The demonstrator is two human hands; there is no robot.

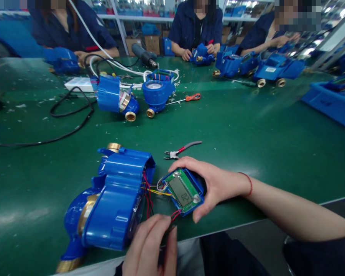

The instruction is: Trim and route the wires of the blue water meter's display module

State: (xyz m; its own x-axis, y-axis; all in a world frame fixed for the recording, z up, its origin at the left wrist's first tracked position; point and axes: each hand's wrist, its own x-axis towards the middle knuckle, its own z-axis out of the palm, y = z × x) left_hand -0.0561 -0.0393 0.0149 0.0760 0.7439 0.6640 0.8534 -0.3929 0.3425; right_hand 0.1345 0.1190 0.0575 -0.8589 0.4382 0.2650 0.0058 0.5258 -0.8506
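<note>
My right hand [209,184] grips a small blue-framed circuit module [180,191] by its edges; its LCD faces up and shows characters. Red, yellow and other thin wires [156,191] run from the module to a blue water meter housing [112,203] with brass fittings, lying on its side at the left. My left hand [151,245] is at the table's front edge, just below the module and beside the housing. Its fingers are pressed together near the red wires; whether they pinch a wire is hidden. Pliers [176,151] with a red and grey handle lie just behind the module.
Two blue meters [156,92] [110,96], an orange screwdriver [192,97], a heat gun [143,55] and a white power strip [79,84] sit farther back. Black cable [66,135] crosses the left. A blue bin [327,99] stands right. Three people work across the green table [261,145].
</note>
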